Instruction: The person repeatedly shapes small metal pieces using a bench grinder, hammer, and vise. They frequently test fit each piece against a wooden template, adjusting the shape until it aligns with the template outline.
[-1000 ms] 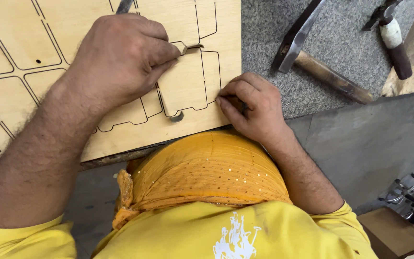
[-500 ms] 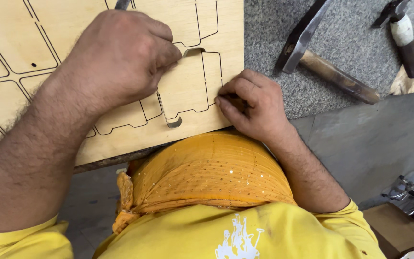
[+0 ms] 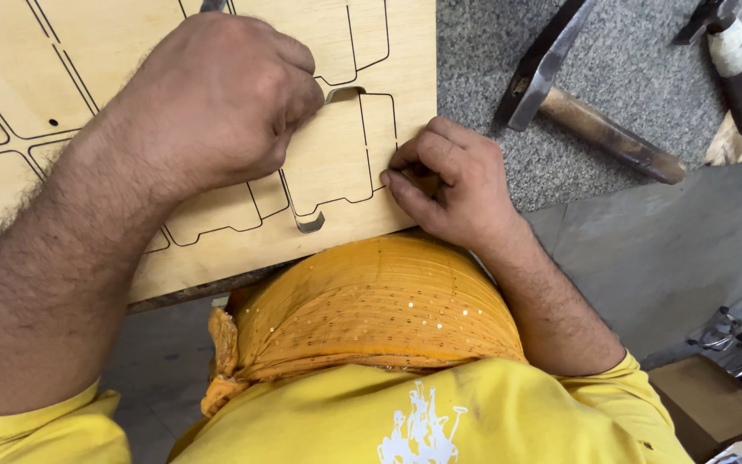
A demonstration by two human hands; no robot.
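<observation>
Plywood board (image 3: 216,112), one, cut with outline slots; I see it lying on the grey mat (image 3: 474,77). Two hands on it. Left hand (image 3: 216,103) is a closed fist over the board's middle, gripping a tool whose tip shows above the knuckles; can't tell what kind. Right hand (image 3: 448,185) pinches the board's lower right edge. Right of the board: two hammers (image 3: 594,94) (image 3: 732,60). Below it, orange cloth (image 3: 371,318) hides the near edge.
</observation>
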